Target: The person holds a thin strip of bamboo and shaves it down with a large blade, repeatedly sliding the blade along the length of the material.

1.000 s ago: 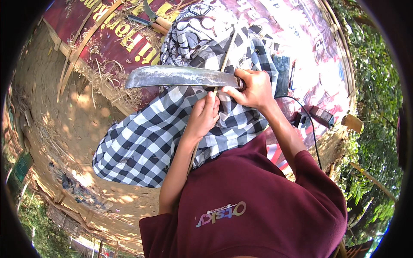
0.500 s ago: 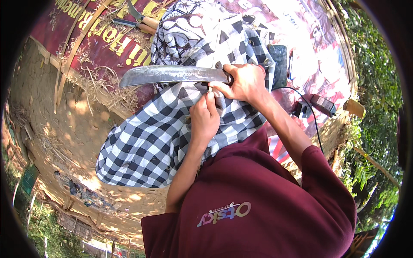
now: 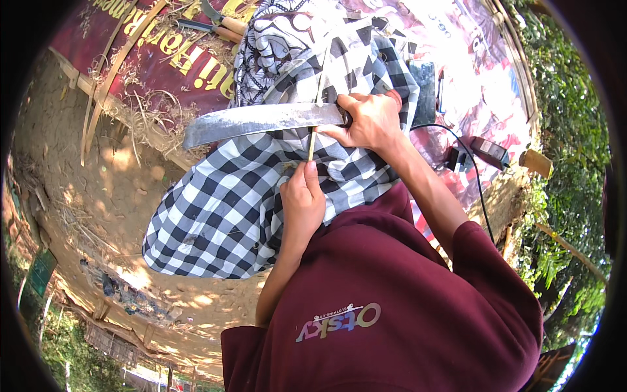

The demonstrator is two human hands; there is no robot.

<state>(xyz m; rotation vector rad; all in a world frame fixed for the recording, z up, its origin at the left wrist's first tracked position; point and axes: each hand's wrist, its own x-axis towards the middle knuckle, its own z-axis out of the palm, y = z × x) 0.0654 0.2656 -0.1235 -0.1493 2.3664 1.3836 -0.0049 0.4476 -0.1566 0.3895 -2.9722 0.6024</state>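
Note:
My right hand (image 3: 371,121) is closed round the grip of a machete. Its long, broad steel blade (image 3: 261,121) points left across my lap, over a black-and-white checked cloth (image 3: 209,225). A thin, pale strip, looking like bamboo (image 3: 312,145), runs beneath the blade close to the grip, and its far part extends beyond the blade. My right thumb lies beside the strip. Nearer my body, my left hand (image 3: 303,199) pinches the strip's near end between thumb and fingers. The machete's grip is mostly hidden by my right hand.
Two wooden-handled blades (image 3: 225,27) lie at the far left on a dark red printed sheet (image 3: 153,68). Curled shavings (image 3: 163,124) and long strips (image 3: 111,78) lie around its edge. To the right are a dark flat device (image 3: 423,91), a black cable (image 3: 480,189) and a small black box (image 3: 490,153).
My left hand has moved toward my body, away from the blade, and more of the strip shows between them. The machete's tip has dipped slightly nearer me; my right hand stays almost in place.

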